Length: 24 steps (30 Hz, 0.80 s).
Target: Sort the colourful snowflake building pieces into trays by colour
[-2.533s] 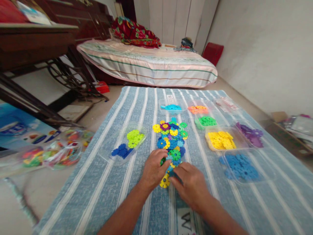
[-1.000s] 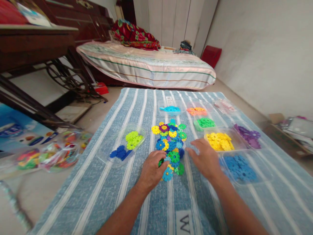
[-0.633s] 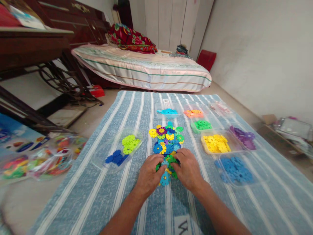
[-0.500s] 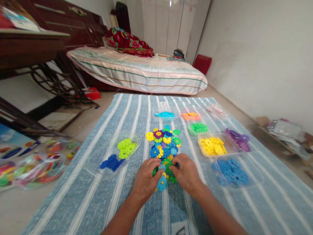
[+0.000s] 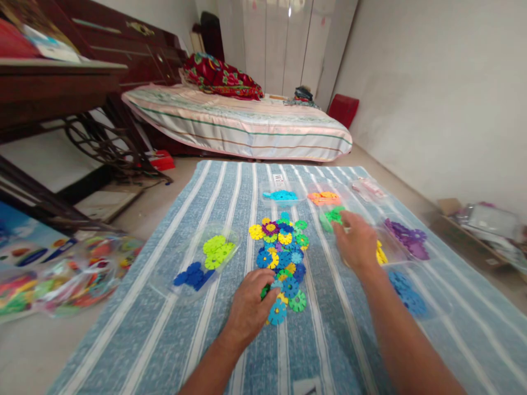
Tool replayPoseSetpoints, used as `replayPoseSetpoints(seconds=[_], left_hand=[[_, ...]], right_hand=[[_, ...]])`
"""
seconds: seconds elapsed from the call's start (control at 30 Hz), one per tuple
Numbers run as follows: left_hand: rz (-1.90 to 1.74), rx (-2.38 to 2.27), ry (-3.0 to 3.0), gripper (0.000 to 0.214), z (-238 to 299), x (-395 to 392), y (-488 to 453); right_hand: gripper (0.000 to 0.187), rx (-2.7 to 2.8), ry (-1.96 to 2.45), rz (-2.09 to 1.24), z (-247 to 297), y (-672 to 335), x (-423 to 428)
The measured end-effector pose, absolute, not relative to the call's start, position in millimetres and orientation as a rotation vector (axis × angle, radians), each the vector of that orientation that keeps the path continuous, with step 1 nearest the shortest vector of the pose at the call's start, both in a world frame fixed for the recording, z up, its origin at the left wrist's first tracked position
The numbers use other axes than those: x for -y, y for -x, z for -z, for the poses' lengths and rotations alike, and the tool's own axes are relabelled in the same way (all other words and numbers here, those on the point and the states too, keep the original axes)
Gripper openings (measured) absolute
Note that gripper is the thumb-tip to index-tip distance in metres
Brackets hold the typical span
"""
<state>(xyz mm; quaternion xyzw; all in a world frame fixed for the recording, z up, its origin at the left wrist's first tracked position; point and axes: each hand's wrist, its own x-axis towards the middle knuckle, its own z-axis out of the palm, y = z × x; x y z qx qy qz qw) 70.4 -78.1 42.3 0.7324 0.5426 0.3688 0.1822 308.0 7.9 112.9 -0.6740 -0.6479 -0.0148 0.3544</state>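
Note:
A flat cluster of joined plastic flower discs [image 5: 284, 258] in many colours lies mid-way along a blue striped cloth [image 5: 230, 197]. My left hand [image 5: 249, 310] presses its fingers on the near left edge of the cluster, beside a light blue disc [image 5: 277, 312] and a green disc [image 5: 297, 301]. My right hand [image 5: 357, 242] reaches out over the clear tub of green discs [image 5: 331, 216] and hides most of the yellow tub [image 5: 380, 254]. Its fingers are curled downward; whether they hold a disc is hidden.
Clear tubs ring the cluster: lime and dark blue discs [image 5: 206, 259] at left, cyan [image 5: 280, 195] and orange [image 5: 323, 197] behind, purple [image 5: 407, 238] and blue [image 5: 405, 296] at right. Bags of mixed pieces [image 5: 61, 277] lie on the floor at left. A bed [image 5: 242, 123] stands beyond.
My right hand has left the near end of the cluster and moved away to the right, over the green and yellow tubs. My left hand stays on the cluster.

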Motion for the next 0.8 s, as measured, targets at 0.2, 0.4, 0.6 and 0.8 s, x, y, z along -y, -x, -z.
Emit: replayPoseSetpoints(seconds=[0.2, 0.4, 0.6, 0.8], left_hand=[[-1.042, -1.549, -2.067, 0.006, -41.1, 78.6, -71.3], [-1.045, -1.538, -2.066, 0.006, -40.6, 79.2, -72.5], [-1.017, -1.535, -2.067, 0.006, -41.3, 79.8, -72.1], [-1.017, -1.541, -2.056, 0.005, -41.1, 79.3, -72.3]], right_hand=[[0.009, 2.374, 1.684, -0.347, -80.6, -260.9, 70.2], [0.011, 2.311, 1.707, -0.182, -66.7, -248.2, 98.4], [0.005, 2.167, 1.659, -0.406, -62.3, -258.7, 97.9], [0.016, 1.962, 1.623, -0.754, -81.1, -288.5, 56.9]])
